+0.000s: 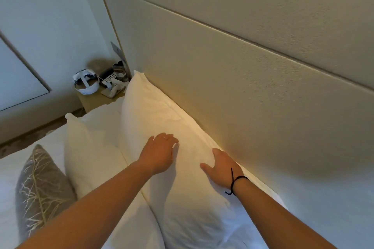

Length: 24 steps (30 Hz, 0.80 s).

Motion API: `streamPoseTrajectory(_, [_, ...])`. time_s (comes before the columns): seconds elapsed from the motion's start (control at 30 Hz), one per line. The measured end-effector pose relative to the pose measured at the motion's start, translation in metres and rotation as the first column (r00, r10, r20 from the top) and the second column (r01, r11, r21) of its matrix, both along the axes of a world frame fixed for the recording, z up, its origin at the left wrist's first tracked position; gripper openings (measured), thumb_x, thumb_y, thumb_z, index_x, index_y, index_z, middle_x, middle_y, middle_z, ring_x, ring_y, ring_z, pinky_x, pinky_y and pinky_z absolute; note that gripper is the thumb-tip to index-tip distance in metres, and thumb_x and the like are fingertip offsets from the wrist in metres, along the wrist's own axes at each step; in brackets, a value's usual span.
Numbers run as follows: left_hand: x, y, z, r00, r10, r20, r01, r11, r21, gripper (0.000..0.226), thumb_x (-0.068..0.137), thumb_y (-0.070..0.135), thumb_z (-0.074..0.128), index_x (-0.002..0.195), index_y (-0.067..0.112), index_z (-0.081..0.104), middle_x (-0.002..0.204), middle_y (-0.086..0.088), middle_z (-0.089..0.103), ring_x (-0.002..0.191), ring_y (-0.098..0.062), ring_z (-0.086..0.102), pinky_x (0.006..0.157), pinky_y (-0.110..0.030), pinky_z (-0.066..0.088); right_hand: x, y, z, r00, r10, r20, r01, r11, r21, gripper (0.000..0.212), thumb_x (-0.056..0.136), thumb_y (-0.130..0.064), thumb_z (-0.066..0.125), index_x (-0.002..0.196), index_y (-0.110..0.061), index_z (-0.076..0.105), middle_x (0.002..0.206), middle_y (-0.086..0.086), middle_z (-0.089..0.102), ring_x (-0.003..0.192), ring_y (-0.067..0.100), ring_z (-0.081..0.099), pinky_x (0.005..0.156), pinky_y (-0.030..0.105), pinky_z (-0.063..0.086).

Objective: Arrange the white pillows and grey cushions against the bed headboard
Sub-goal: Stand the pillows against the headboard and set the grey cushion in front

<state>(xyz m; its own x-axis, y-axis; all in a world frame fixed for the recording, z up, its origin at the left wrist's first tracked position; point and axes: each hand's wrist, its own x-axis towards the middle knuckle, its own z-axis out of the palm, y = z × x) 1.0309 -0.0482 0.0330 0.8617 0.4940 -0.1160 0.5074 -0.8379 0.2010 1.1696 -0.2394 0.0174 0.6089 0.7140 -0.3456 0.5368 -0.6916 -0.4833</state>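
Both hands flat on rear white pillow at the headboard.

Left hand [159, 152] lies open, palm down, on the pillow's front face; right hand [222, 169], black cord [234, 183] at the wrist, is open too, fingers spread over the pillow's top edge just beside the headboard [232, 79]. Rear white pillow [153, 119] stands on edge, touching the headboard, long axis along it, far corner pointing at the bed's head corner. Front white pillow [91, 147] leans against it, parallel. Grey cushion [40, 186], twig pattern, upright at front of that. Beyond the bed's corner, a bedside counter [95, 100] with a white headset [86, 84] and small clutter.
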Motion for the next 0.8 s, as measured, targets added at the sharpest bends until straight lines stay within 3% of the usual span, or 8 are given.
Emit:
streamPoseTrajectory(0.1, [0.037,0.022,-0.001,0.986,-0.086,-0.141,0.107,0.983,0.152,0.046,0.098,0.016,0.042,0.143,0.026,0.04,0.157,0.003,0.032,0.149,-0.022,0.018,0.121,-0.045,0.017,0.012,0.02,-0.008,0.996,-0.061,-0.062,0.064,0.997,0.041,0.077,0.085,-0.068,0.048,0.141,-0.017,0.038,0.141,0.004,0.051,0.123,0.025,0.051,0.097,0.038,0.047])
streamPoseTrajectory(0.3, [0.095,0.044,-0.01,0.939,-0.174,-0.298,0.256,0.931,0.261,0.047,0.102,0.013,0.034,0.148,0.022,0.03,0.162,0.0,0.022,0.15,-0.024,0.01,0.12,-0.05,0.013,0.013,0.04,-0.027,0.982,-0.114,-0.148,0.122,0.991,0.047,0.1,0.072,-0.083,0.046,0.15,-0.022,0.03,0.15,-0.001,0.044,0.133,0.02,0.046,0.102,0.036,0.045])
streamPoseTrajectory(0.47, [0.123,0.067,-0.008,0.805,-0.221,-0.551,0.449,0.834,0.321,0.04,0.103,0.023,0.038,0.144,0.02,0.04,0.156,-0.006,0.034,0.149,-0.028,0.017,0.117,-0.054,0.018,0.015,0.042,-0.032,0.988,-0.132,-0.081,0.129,0.991,-0.036,0.11,0.062,-0.093,0.037,0.146,-0.022,0.037,0.145,-0.003,0.05,0.129,0.02,0.05,0.099,0.035,0.046])
streamPoseTrajectory(0.53, [0.129,0.075,-0.01,0.764,-0.187,-0.617,0.468,0.82,0.331,0.037,0.103,0.027,0.04,0.138,0.02,0.049,0.147,-0.007,0.046,0.143,-0.029,0.028,0.116,-0.053,0.019,0.015,0.043,-0.032,0.991,-0.123,-0.045,0.119,0.989,-0.09,0.103,0.061,-0.094,0.037,0.135,-0.023,0.048,0.133,-0.004,0.056,0.118,0.02,0.055,0.091,0.034,0.048])
streamPoseTrajectory(0.6, [0.128,0.079,-0.015,0.735,-0.151,-0.661,0.463,0.824,0.327,0.036,0.104,0.032,0.036,0.129,0.022,0.06,0.135,-0.006,0.058,0.134,-0.026,0.043,0.117,-0.05,0.018,0.014,0.044,-0.031,0.994,-0.097,-0.042,0.091,0.988,-0.126,0.077,0.067,-0.089,0.042,0.107,-0.025,0.056,0.11,-0.006,0.06,0.098,0.018,0.058,0.079,0.033,0.049])
streamPoseTrajectory(0.7, [0.117,0.081,-0.022,0.723,-0.173,-0.669,0.484,0.817,0.312,0.036,0.103,0.036,0.036,0.108,0.023,0.069,0.118,-0.004,0.068,0.117,-0.024,0.057,0.114,-0.043,0.023,0.006,0.046,-0.031,0.996,-0.071,-0.055,0.063,0.989,-0.135,0.05,0.079,-0.074,0.053,0.072,-0.026,0.043,0.077,-0.009,0.052,0.066,0.012,0.049,0.053,0.029,0.038])
streamPoseTrajectory(0.8, [0.101,0.082,-0.019,0.712,-0.221,-0.666,0.536,0.785,0.312,0.019,0.095,0.032,0.052,0.08,0.028,0.064,0.102,-0.002,0.071,0.099,-0.023,0.062,0.099,-0.039,0.032,-0.006,0.049,-0.03,0.997,-0.045,-0.063,0.039,0.995,-0.096,0.04,0.09,-0.052,0.057,0.066,-0.025,0.039,0.068,-0.007,0.048,0.062,0.016,0.049,0.051,0.029,0.034])
